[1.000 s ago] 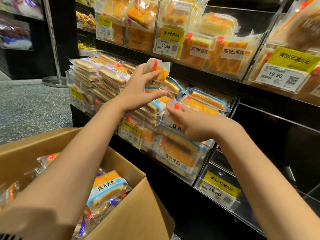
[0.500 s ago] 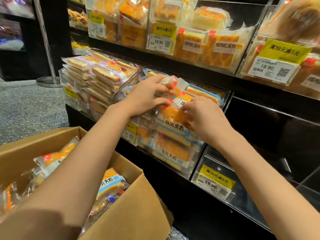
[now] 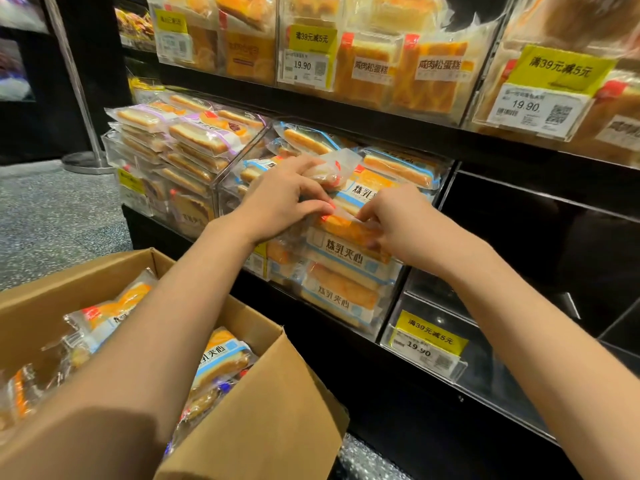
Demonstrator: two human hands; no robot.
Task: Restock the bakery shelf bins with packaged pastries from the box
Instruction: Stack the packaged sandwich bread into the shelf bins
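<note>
My left hand (image 3: 284, 199) grips a clear-wrapped pastry packet (image 3: 334, 169) at the top of the middle clear bin (image 3: 388, 306), which is stacked with blue-labelled pastries. My right hand (image 3: 398, 223) pinches the wrapper edge of a blue-labelled packet (image 3: 349, 249) on the front of that stack. Both hands touch at the fingertips over the bin's upper front. An open cardboard box (image 3: 263, 417) at the lower left holds several more packaged pastries (image 3: 221, 358).
To the left stands a full bin of purple-labelled pastries (image 3: 194, 136). A clear bin at the right (image 3: 429, 344) carries a yellow price tag. The upper shelf (image 3: 363, 112) holds orange cake packets. A metal stanchion base (image 3: 86, 161) stands on the grey floor.
My left hand came down from above the bin with its packet and now rests it on the stack. My right hand has moved up the stack front to meet it.
</note>
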